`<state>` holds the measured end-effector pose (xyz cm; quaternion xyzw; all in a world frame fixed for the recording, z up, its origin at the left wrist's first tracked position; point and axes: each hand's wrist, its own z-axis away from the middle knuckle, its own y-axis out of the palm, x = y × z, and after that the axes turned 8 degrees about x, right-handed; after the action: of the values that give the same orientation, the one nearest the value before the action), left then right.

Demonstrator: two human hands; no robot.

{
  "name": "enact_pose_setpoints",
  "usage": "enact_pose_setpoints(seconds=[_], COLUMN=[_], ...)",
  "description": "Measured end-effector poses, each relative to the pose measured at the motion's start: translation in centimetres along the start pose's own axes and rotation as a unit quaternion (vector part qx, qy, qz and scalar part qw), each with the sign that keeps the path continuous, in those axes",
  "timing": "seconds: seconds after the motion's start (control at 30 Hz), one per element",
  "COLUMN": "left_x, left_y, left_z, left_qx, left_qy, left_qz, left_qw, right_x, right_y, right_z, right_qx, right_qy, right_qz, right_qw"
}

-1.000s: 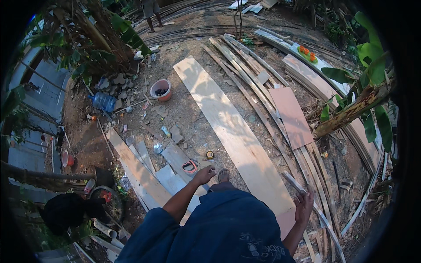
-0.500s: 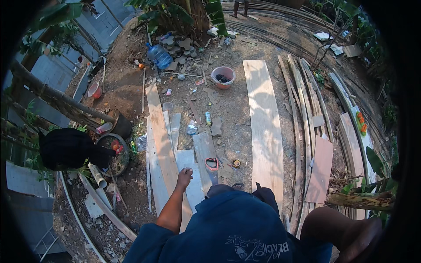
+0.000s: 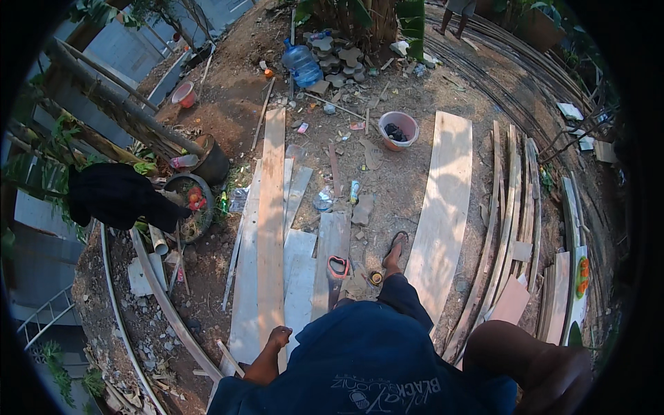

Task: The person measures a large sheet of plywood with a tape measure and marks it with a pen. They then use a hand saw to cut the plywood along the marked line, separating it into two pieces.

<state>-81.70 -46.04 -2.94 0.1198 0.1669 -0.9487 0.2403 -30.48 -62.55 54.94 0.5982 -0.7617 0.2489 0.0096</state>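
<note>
My left hand is a loose fist beside my left hip, over the near end of a long narrow plank; nothing shows in it. My right arm is bent and close at the lower right. Its hand is dark and blurred, and I cannot make out the fingers. In front of my legs, a handsaw with an orange and black handle lies on a short grey board. A round yellow and black tape measure is on the ground to its right. My sandalled foot steps forward beside a wide board.
Long timber strips and a pinkish board lie to the right. Ahead are a pink bucket with dark contents and a blue water jug. A black cloth hangs at left. Another person's legs stand far off.
My view has shifted, so the boards and bucket sit farther right. My left hand has lowered toward my hip, still closed. My sandalled foot has come into view beside the wide board.
</note>
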Motion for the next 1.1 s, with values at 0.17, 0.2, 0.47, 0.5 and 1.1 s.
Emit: enact_pose_setpoints(seconds=[0.17,0.2,0.47,0.5,1.1], left_x=[-16.6,-21.3,-48.7,-49.6,-51.9], left_y=[3.5,4.1,4.0,4.0,0.8], left_z=[-1.4,-1.5,1.2,1.2,-11.3], left_qx=[-0.015,-0.019,-0.062,-0.059,0.059], left_qy=[0.056,0.059,0.334,0.305,-0.002], left_qz=[0.121,0.145,0.131,0.106,0.060], left_qw=[0.991,0.988,0.931,0.945,0.996], right_x=[-8.5,-10.6,-23.5,-24.2,-34.0], right_y=[-9.4,-11.3,-12.8,-12.9,-19.2], right_z=[6.7,8.6,27.3,29.0,43.1], right_qx=[0.025,0.026,0.017,0.092,0.063], right_qy=[0.044,0.061,0.757,0.769,0.850], right_qz=[-0.077,-0.094,0.031,0.026,-0.014], right_qw=[0.996,0.993,0.652,0.632,0.522])
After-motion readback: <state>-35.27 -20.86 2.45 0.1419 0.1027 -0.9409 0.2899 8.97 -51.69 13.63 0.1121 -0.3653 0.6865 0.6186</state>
